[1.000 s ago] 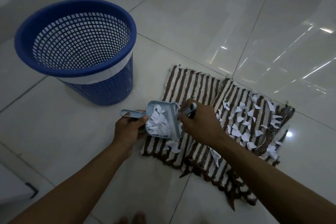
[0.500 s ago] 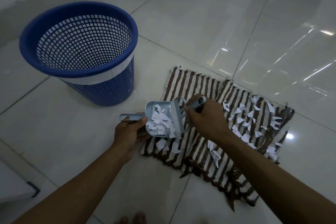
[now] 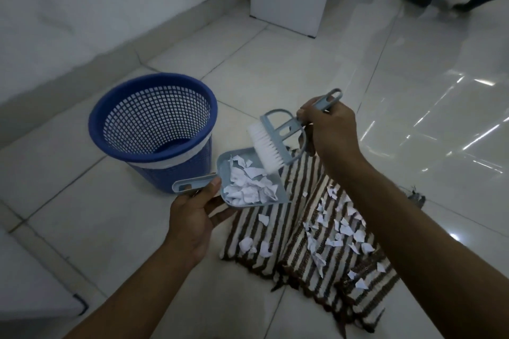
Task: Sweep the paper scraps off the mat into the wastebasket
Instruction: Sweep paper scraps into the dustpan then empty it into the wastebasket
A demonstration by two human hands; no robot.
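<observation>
While we hold the load: our left hand (image 3: 192, 217) has its fingers (image 3: 213, 184) wrapped round the handle of the dustpan (image 3: 248, 181), thumb on top; our right hand (image 3: 327, 129) has its fingers closed on the brush (image 3: 271, 146) handle.
Step in hand: by our reading, carrying the filled pan to the wastebasket (image 3: 154, 129) and tipping it.
How to do it well: we'd keep the pan level, lip slightly up, bristles resting just past the left fingertips as a guard, then tilt only once the lip is over the blue rim.
Risk: the pile sits close to the open lip, so a quick swing could shed bits on the floor (image 3: 110, 228).
Paper scraps (image 3: 248, 187): white, torn, crumpled, light; heaped in the pan.
Still to sweep: loose scraps (image 3: 336, 231) scattered under our right forearm on the striped mat (image 3: 289, 250).
Wastebasket: upright, beyond the left fingers, near the pan but apart.
</observation>
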